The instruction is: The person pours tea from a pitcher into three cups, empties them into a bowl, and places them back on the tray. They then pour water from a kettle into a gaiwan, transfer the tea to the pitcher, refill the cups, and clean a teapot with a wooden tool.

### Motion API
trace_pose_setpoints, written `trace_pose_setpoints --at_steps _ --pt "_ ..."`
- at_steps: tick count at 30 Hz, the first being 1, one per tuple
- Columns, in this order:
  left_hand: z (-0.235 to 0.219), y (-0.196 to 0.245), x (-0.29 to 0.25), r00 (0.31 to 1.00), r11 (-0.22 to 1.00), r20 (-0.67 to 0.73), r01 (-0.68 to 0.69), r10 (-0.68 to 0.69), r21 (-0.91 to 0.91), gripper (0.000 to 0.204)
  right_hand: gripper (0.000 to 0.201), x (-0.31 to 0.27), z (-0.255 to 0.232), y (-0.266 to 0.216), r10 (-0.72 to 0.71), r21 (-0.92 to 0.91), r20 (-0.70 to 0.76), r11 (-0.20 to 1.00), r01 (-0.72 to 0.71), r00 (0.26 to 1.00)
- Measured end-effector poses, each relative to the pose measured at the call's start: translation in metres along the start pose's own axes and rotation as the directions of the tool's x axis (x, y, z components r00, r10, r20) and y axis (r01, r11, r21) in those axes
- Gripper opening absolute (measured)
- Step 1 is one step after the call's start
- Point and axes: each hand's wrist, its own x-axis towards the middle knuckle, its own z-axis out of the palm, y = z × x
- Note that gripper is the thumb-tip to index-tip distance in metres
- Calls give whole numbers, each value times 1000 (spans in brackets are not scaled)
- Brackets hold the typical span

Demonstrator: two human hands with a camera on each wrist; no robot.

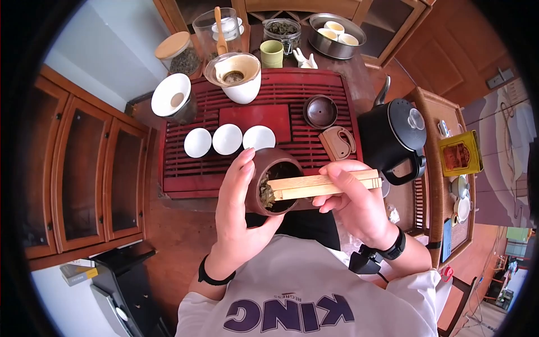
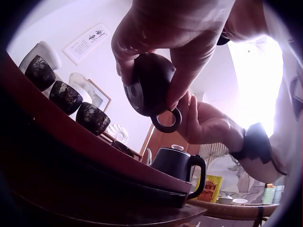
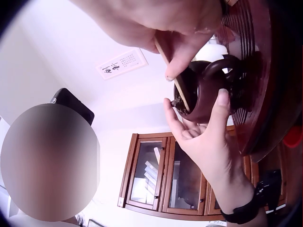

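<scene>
The left hand [image 1: 236, 210] holds a dark brown clay teapot [image 1: 257, 191] tilted on its side, its mouth facing the right hand. Pinched in the right hand [image 1: 359, 202] are wooden tongs [image 1: 320, 184], whose tips reach into the mouth beside dark wet tea leaves [image 1: 266, 194]. In the right wrist view the leaves [image 3: 181, 107] lie at the rim of the teapot [image 3: 206, 101], next to the tongs [image 3: 180, 90]. The teapot's ring handle [image 2: 166, 124] shows below the left hand [image 2: 177, 28] in the left wrist view.
A red slatted tea tray [image 1: 196, 175] bears three white-lined cups [image 1: 227, 139], a strainer on a white pitcher [image 1: 241, 90], a small dark bowl [image 1: 320, 112] and a brown holder [image 1: 337, 143]. A black kettle [image 1: 393, 135] stands at the right; jars line the back.
</scene>
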Motion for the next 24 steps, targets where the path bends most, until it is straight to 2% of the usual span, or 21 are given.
trace_pose_setpoints --at_steps 3,7,10,14,17,18,19,20,21,22,23,24 --pt "0 1 7 999 997 -25 21 -23 -80 103 24 3 -2 -7 -5 4 10 1000 5 1000" --pt "-2 4 23 998 997 -59 6 -11 -79 102 23 9 -6 -19 -37 38 55 999 35 998" --pt "-6 5 34 998 999 -62 -5 2 -47 102 23 15 -3 -27 -63 52 58 997 60 996" --pt "-10 7 42 1000 997 -5 2 -2 75 102 21 15 7 -28 -51 -47 86 997 55 995" --pt "-10 2 40 1000 997 -12 -11 12 74 102 20 10 12 -34 -128 -82 80 987 134 989" --pt "-10 1 37 1000 999 -12 20 -19 25 103 18 9 15 -37 -293 -235 94 922 307 951" --pt "-10 -1 35 999 998 -8 52 -52 -24 103 17 7 16 -38 -444 -377 132 805 459 887" --pt "-11 -1 34 998 998 -3 57 -57 -27 103 17 10 15 -42 -441 -378 125 807 453 889" --pt "-13 -2 33 998 997 10 59 -58 -54 103 17 16 11 -48 -545 -543 371 529 652 752" --pt "-13 -2 32 998 995 23 60 -58 -82 103 18 20 9 -52 -533 -588 617 178 789 579" --pt "-10 1 32 995 982 -36 87 -94 -169 97 20 22 11 -47 -514 -525 647 235 818 563" --pt "-9 0 32 995 981 -31 90 -96 -172 97 20 24 12 -43 -488 -470 673 296 831 555"
